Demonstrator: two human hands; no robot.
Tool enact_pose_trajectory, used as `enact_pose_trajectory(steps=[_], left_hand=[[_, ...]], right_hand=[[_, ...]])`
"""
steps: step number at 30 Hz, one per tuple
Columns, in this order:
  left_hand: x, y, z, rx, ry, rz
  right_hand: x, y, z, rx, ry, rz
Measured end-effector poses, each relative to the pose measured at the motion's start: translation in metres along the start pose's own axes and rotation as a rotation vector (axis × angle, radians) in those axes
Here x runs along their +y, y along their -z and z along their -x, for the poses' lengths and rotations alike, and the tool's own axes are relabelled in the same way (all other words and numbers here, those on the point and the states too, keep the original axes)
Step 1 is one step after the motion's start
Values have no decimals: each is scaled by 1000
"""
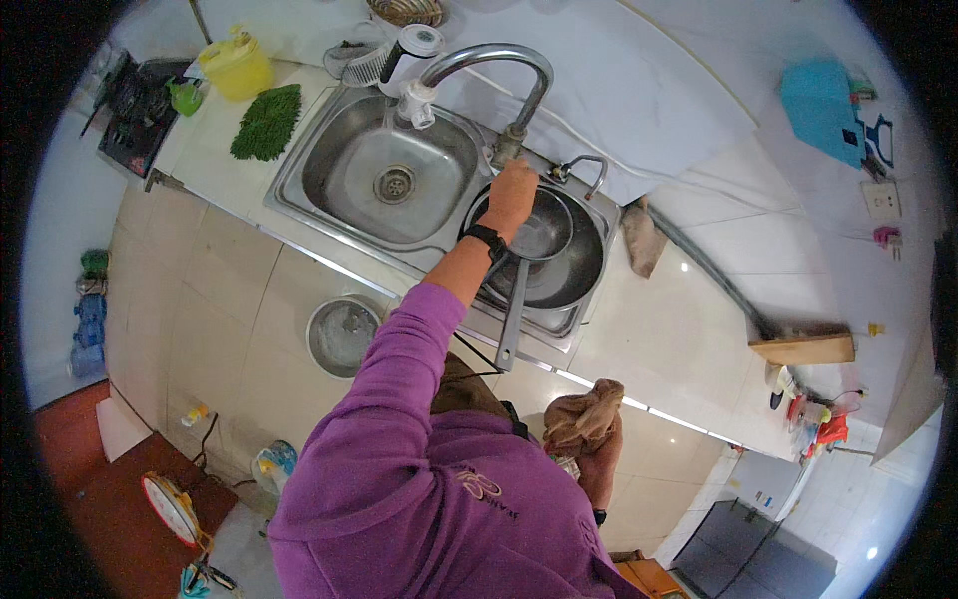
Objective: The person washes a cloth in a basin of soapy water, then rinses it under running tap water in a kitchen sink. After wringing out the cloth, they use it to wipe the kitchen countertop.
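Observation:
My left hand (513,187), a black watch on its wrist, reaches over the sink to the base of the curved metal faucet (540,78). Its fingers close around the handle there, which they mostly hide. Under this arm, a small frying pan (550,224) with a long grey handle rests inside a larger dark pan (584,273) over the right basin. The left steel basin (352,198) shows its drain, and a white filter tip hangs from the spout. Low beside my body, my right hand (602,457) holds a bunched brown cloth (584,415) that covers much of it.
A green cloth (267,122), a yellow container (238,67) and a black stove (138,112) are left of the sink. Another brown cloth (644,239) lies right of it. A metal pot (343,337) is below the counter edge. A wooden board (804,348) stands far right.

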State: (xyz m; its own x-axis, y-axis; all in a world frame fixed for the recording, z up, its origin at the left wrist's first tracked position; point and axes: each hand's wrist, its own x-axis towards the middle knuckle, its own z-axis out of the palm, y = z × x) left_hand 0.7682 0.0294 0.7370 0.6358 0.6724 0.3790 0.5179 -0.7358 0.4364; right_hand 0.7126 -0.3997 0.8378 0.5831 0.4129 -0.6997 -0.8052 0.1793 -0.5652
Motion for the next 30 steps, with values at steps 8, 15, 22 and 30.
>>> enact_pose_trajectory(steps=[8,15,22,30], left_hand=[[-2,-4,-2,45,-3,9],[-6,0,-3,126,-54,45],[-7,8,-27,49,-8,74],[-7,16,-26,15,-14,102]], right_hand=[[-6,-17,-14,-26,-12,-39],[-3,-21,-24,-40,-35,8],[-2,-33,-30,-134,-74,2],[-1,-54,-26,-87,-97,53]])
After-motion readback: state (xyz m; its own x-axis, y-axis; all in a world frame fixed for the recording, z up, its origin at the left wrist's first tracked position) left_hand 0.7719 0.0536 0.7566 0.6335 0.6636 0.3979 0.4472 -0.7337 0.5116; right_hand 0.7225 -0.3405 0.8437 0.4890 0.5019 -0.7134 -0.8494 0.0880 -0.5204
